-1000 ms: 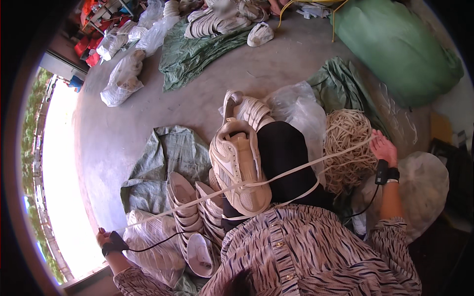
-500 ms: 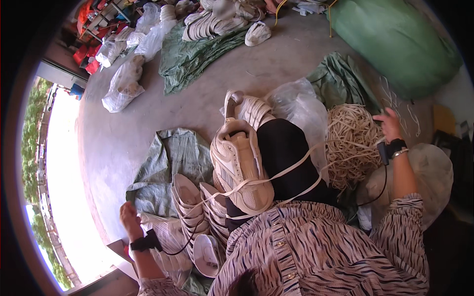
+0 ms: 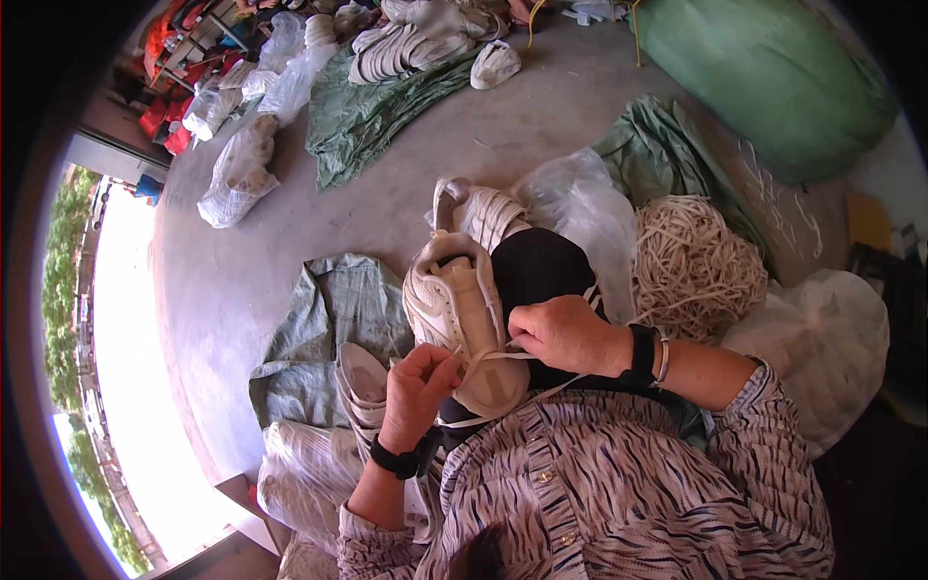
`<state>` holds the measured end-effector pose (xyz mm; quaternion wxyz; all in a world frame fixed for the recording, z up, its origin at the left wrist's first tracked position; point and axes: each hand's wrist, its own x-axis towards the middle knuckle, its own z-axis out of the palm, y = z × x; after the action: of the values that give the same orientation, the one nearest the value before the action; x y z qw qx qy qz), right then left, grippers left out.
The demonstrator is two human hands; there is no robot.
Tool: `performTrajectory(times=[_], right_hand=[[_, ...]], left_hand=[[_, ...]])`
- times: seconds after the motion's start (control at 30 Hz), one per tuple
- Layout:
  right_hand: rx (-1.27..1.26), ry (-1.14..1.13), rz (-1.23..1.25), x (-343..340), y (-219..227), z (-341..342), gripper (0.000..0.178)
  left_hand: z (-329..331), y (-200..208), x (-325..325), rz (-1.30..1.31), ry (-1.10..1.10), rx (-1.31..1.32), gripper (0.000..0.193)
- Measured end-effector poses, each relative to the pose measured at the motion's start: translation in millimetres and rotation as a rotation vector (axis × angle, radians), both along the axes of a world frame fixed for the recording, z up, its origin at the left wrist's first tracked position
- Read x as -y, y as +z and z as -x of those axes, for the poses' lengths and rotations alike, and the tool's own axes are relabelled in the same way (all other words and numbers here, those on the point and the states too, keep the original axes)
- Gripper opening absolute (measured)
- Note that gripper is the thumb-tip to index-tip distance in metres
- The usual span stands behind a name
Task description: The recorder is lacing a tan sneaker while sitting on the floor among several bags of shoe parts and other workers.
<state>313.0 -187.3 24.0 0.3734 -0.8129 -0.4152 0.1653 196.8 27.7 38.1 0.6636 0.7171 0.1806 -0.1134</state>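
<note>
From where I stand, the beige shoe lies on the person's lap, against the black trousers, its toe toward the patterned shirt. The 2 hands meet just above that toe. The left hand pinches a pale lace between thumb and fingertips; the right hand, fingers curled in, grips it on the other side, though its exact hold is partly hidden. To do this well, I'd keep the 2 ends even and the flat strand untwisted, draw gently so the shoe doesn't roll, and leave slack off the fingers. The heap of laces sits beside the right knee, close enough to snag, so that forearm deserves care.
</note>
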Motion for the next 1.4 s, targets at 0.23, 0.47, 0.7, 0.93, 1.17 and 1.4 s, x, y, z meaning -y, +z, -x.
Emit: performTrajectory(times=[0.23,0.47,0.7,0.93,1.17,1.4], right_hand=[[0.031,-0.082,-0.008,-6,-1,3,0.011],[0.527,0.197,0.156,-16,-3,15,0.014],[-0.359,0.03,-0.095,-9,3,0,0.006],[-0.236,0.052,-0.105,-14,8,-6,0.006],[0.591,0.251,-0.019,-13,20,-8,0.014],[0.71,0.515,-0.028,-25,21,-18,0.018]], left_hand=[[-3,-6,-4,0.023,-0.04,0.021,0.019],[-6,-9,-7,0.023,-0.044,-0.067,0.013],[0,-6,3,0.034,0.045,0.004,0.014],[-14,-8,-2,-0.123,-0.011,0.032,0.018],[-36,22,3,-1.257,-0.696,0.317,0.003],[-61,37,2,-1.476,-0.958,0.795,0.026]])
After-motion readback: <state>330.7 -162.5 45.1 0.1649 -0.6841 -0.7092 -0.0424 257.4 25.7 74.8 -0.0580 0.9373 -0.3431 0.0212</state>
